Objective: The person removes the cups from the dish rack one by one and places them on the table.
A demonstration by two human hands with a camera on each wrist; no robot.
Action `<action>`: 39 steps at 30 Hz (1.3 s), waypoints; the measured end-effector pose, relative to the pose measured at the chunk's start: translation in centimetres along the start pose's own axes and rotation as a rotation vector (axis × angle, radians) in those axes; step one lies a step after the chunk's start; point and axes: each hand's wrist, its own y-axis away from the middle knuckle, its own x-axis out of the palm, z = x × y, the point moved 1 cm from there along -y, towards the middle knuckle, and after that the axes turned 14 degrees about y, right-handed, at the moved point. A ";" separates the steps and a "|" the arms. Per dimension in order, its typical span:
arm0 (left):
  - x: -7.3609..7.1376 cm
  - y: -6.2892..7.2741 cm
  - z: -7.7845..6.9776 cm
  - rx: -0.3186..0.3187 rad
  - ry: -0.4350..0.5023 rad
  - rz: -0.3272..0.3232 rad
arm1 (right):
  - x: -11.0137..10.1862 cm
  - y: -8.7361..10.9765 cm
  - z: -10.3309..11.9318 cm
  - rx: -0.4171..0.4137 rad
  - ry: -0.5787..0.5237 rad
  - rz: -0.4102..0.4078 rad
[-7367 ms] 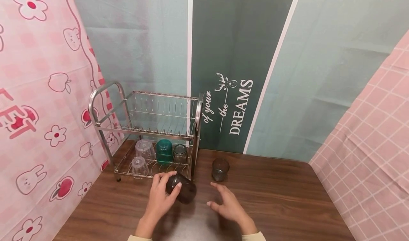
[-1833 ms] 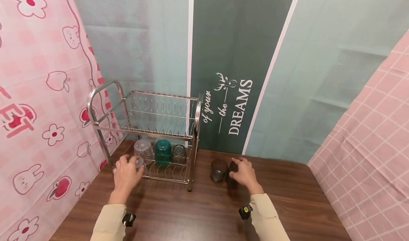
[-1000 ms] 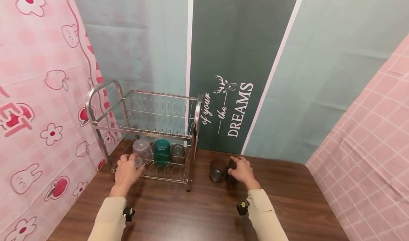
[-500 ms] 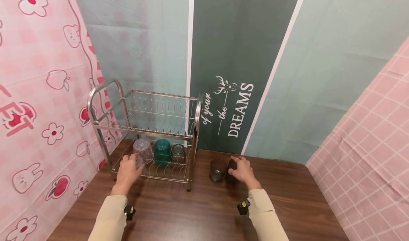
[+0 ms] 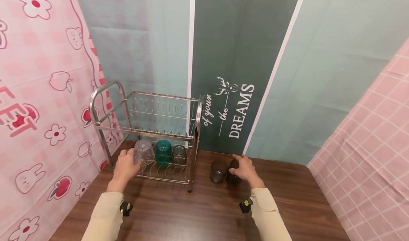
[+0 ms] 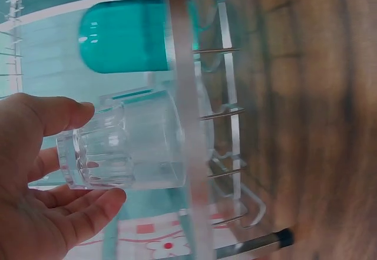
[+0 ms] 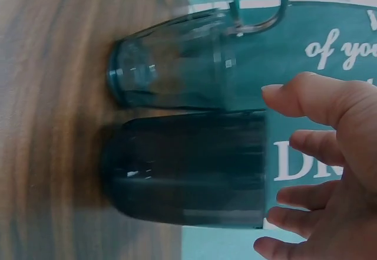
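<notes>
My left hand (image 5: 126, 167) surrounds clear glass (image 6: 121, 151), front left corner of rack (image 5: 145, 131); can't tell if gripping; my right hand (image 5: 245, 169) spread by dark glass (image 7: 191, 168), toward surface (image 5: 179, 212) back edge

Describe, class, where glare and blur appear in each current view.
Head: pale sheen on the tabletop, lower middle; left wrist: white glints on the teal cup and clear cup, tabletop blurred; right wrist: small glints on the dark cup, tabletop blurred too.

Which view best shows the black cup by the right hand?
Right wrist view: the black cup shows whole, side-on, uncovered by the right hand. In the head view, that hand partly hides it; left wrist doesn't show it.
</notes>
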 end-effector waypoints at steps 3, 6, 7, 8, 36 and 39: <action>-0.3 -0.2 -0.4 -0.005 -0.001 0.000 | -0.3 0.1 0.2 -0.015 0.000 -0.006; -0.4 -0.2 -0.6 -0.019 -0.005 0.017 | -0.4 0.2 0.4 -0.036 0.010 0.000; -0.3 -0.2 -0.6 -0.020 -0.005 0.022 | -0.4 0.3 0.4 -0.038 0.013 -0.001; -0.3 -0.1 -0.7 -0.021 -0.003 0.025 | -0.4 0.5 0.4 -0.040 0.015 -0.004; 0.3 3.4 -5.4 0.150 0.019 -0.047 | -2.3 6.0 3.0 0.052 0.043 0.040; 0.5 3.8 -5.9 0.161 0.028 -0.048 | -2.5 6.5 3.3 0.041 0.033 0.043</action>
